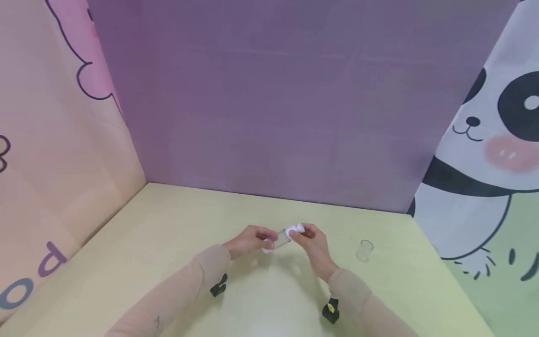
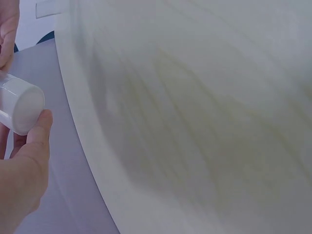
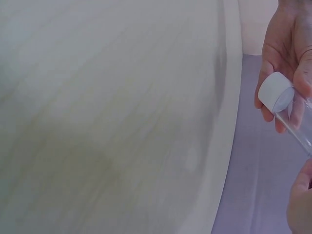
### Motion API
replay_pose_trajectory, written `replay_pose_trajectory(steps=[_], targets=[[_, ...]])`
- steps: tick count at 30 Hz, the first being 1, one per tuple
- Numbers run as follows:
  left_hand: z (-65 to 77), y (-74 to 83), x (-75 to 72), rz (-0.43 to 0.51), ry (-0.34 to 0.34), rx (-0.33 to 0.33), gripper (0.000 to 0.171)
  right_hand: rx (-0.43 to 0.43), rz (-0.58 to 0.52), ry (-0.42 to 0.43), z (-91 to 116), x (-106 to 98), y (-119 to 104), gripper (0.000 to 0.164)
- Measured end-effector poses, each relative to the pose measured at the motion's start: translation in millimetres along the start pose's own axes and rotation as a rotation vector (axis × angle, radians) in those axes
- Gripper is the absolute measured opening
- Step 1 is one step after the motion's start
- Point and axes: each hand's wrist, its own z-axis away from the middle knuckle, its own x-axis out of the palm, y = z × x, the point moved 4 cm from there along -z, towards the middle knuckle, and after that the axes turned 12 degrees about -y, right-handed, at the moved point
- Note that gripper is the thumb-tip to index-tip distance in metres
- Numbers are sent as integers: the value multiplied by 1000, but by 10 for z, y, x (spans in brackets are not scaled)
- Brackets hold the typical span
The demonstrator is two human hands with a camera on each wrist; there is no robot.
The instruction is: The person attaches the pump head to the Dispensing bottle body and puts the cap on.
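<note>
A clear tube-shaped bottle (image 1: 281, 239) with white parts at both ends is held at a slant over the table between the two hands. My left hand (image 1: 251, 241) grips its lower end, beside the white cap (image 3: 274, 91). My right hand (image 1: 315, 248) pinches the raised end, near the white section (image 1: 291, 230). In the left wrist view, the round white end (image 2: 28, 109) faces out beside the left thumb and fingers. The right wrist view shows the see-through body running from the cap towards the right hand, which is partly cut off there.
A clear glass (image 1: 364, 251) stands on the pale yellow table (image 1: 189, 210) to the right of the hands. A purple backdrop (image 1: 269, 103) rises behind the table, with cartoon-printed walls at left and right. Black wrist mounts (image 1: 330, 311) hang below the sleeves.
</note>
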Motion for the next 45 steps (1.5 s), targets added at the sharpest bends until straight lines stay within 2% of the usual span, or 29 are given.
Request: replay_pose_trajectory(steps=[12,15,20,24,28,36,45], targets=[[10,-52,38,6,-14,-18,34,20,-36,-36,23,13,66,38],[10,-51,46,7,-12,-24,34,0,-49,-65,28,13,63,42],[27,-51,59,4,0,-28,33,-66,-162,-130,75,-4,24,46],[41,-55,77,7,-5,-28,34,-81,-264,-178,115,-20,4,49],[41,-56,75,6,-1,-36,34,-75,-282,-208,137,-20,-22,50],[23,-3,42,-6,7,-32,34,-86,-272,-194,119,-30,-66,45],[32,-26,36,15,9,-42,35,-77,-257,-166,105,-29,-44,47]])
